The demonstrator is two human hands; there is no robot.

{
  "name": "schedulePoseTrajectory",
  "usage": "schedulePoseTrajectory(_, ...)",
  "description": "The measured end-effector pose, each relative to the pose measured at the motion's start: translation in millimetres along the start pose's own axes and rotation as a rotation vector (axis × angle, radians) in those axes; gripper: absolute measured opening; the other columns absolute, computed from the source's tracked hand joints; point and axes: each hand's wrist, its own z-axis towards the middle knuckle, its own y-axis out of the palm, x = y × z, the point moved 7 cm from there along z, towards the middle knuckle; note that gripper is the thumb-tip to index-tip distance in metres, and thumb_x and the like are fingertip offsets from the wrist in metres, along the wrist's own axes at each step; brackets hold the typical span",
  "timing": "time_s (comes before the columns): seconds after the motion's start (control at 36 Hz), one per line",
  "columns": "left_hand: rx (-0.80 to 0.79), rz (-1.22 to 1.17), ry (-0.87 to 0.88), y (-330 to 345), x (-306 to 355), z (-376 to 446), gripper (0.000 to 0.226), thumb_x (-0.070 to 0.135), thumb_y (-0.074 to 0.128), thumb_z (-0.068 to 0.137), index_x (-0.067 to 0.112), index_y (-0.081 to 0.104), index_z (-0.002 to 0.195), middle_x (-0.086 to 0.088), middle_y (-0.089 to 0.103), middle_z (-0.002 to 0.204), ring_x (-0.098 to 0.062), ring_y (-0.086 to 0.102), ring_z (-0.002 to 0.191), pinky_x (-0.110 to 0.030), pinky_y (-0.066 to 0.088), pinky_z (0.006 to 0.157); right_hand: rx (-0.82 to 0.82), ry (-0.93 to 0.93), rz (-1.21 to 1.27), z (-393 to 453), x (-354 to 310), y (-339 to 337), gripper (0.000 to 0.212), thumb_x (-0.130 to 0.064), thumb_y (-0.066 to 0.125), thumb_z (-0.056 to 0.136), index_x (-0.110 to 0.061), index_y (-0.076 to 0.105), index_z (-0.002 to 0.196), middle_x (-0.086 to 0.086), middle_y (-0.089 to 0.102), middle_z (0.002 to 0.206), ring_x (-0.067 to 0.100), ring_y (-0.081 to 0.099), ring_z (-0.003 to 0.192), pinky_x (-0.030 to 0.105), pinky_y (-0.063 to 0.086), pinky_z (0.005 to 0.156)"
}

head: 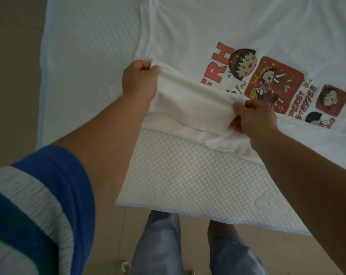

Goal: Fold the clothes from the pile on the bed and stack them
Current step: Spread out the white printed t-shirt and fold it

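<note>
Blue-and-white striped sleeve sits closest to the lens, on the person's left arm. Below, legs in grey trousers stand at the near edge of the bed.

White T-shirt with a red cartoon print lies spread flat, print up, across the bed toward its far side. Its near side edge is lifted off the quilted mattress cover. Left hand grips that raised edge, fingers curled tight round the cloth. Right hand pinches the same edge further along, thumb on top, fingers tucked beneath. Fabric between the two hands hangs in a shallow fold, already tipping over toward the print.

Judgement on progress: early. One garment laid out, first lengthwise fold only begun and not pressed down. No finished stack and no pile of other clothes fall inside this view, so how many remain cannot be told.
</note>
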Motion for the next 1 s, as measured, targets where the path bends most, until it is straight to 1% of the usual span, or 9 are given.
schedulePoseTrajectory(0.08, 0.039, 0.037, 0.047, -0.9, -2.3, -4.8, 0.019, 0.035, 0.063, 0.083, 0.021, 0.061, 0.095, 0.005, 0.06, 0.092, -0.017, 0.06, 0.092, -0.028, 0.049, 0.08, -0.006, -0.054, -0.081, -1.4, -2.2, 1.6, 0.01, -0.032, 0.06, 0.087, -0.022, 0.061, 0.088, -0.002, 0.064, 0.072, 0.022, 0.066, 0.071, 0.046, 0.057, 0.075)
schedulePoseTrajectory(0.19, -0.115, 0.032, 0.031, 3.7, -8.8, -16.1, 0.041, 0.05, 0.071, 0.071, 0.02, 0.059, 0.095, 0.016, 0.056, 0.08, 0.002, 0.053, 0.069, -0.003, 0.035, 0.05, -0.042, -0.026, -0.047, -7.3, -0.8, 6.3, 0.034, -0.034, 0.069, 0.081, -0.019, 0.053, 0.106, -0.002, 0.063, 0.091, 0.021, 0.066, 0.079, 0.043, 0.057, 0.077)
schedulePoseTrajectory(0.31, -0.28, 0.19, 0.054, 7.2, -20.3, -30.9, 0.039, 0.037, 0.072, 0.074, 0.017, 0.064, 0.106, 0.006, 0.063, 0.093, -0.013, 0.059, 0.084, -0.023, 0.048, 0.069, -0.113, 0.012, 0.022, -15.1, 1.5, 12.0, 0.048, -0.015, 0.078, 0.073, -0.024, 0.044, 0.106, -0.009, 0.055, 0.092, 0.022, 0.061, 0.092, 0.042, 0.056, 0.08)
schedulePoseTrajectory(0.42, -0.216, 0.082, 0.032, -3.7, -21.4, -35.7, 0.019, 0.025, 0.069, 0.08, 0.021, 0.058, 0.095, 0.006, 0.058, 0.082, -0.011, 0.058, 0.071, -0.024, 0.053, 0.049, -0.114, -0.041, -0.06, -16.7, -4.2, 9.0, 0.055, -0.006, 0.074, 0.074, -0.023, 0.044, 0.118, -0.014, 0.052, 0.089, 0.012, 0.057, 0.084, 0.037, 0.056, 0.08)
schedulePoseTrajectory(0.53, -0.068, 0.401, 0.184, -13.4, -20.7, -43.0, 0.043, 0.03, 0.071, 0.076, 0.016, 0.053, 0.113, 0.0, 0.057, 0.095, -0.02, 0.055, 0.09, -0.03, 0.042, 0.078, -0.013, -0.164, -0.258, -20.9, -10.9, -1.1, 0.067, -0.014, 0.071, 0.078, -0.019, 0.034, 0.134, -0.003, 0.046, 0.125, 0.015, 0.044, 0.109, 0.035, 0.039, 0.099)
schedulePoseTrajectory(0.64, 0.1, 0.515, 0.534, -18.5, 2.4, -67.4, 0.052, 0.023, 0.065, 0.075, 0.005, 0.053, 0.122, -0.017, 0.056, 0.118, -0.035, 0.05, 0.111, -0.04, 0.036, 0.09, 0.134, -0.52, -0.541, -45.0, -32.5, 0.3, 0.069, -0.025, 0.065, 0.083, -0.014, 0.029, 0.141, 0.008, 0.029, 0.143, 0.024, 0.026, 0.133, 0.037, 0.018, 0.111)
schedulePoseTrajectory(0.75, -0.174, 0.6, 0.855, 30.0, 14.6, -87.2, 0.051, 0.028, 0.05, 0.088, 0.006, 0.049, 0.134, -0.016, 0.045, 0.141, -0.033, 0.036, 0.134, -0.044, 0.027, 0.107, -0.129, -0.855, -0.808, -65.6, -33.1, 49.2, 0.067, -0.041, 0.043, 0.094, -0.016, 0.014, 0.15, 0.007, 0.01, 0.157, 0.021, -0.002, 0.144, 0.037, -0.003, 0.112)
schedulePoseTrajectory(0.86, -0.304, 0.959, 0.853, 62.3, -10.4, -59.5, 0.075, 0.057, 0.034, 0.09, 0.018, 0.013, 0.15, 0.0, 0.009, 0.158, -0.022, 0.001, 0.145, -0.048, -0.005, 0.113, -0.168, -0.794, -1.07, -33.3, -9.6, 56.0, 0.072, -0.06, 0.012, 0.091, -0.02, -0.022, 0.141, 0.001, -0.028, 0.149, 0.015, -0.03, 0.136, 0.037, -0.018, 0.113)
schedulePoseTrajectory(1.0, -0.165, 1.023, 0.752, 44.2, -15.1, -21.8, 0.093, 0.075, 0.023, 0.079, 0.015, 0.013, 0.15, -0.004, 0.008, 0.158, -0.022, 0.004, 0.145, -0.055, -0.006, 0.111, -0.118, -0.724, -1.133, -18.1, 0.1, 47.8, 0.082, -0.072, 0.003, 0.083, -0.02, -0.023, 0.141, 0.0, -0.029, 0.148, 0.015, -0.029, 0.137, 0.043, -0.018, 0.113)
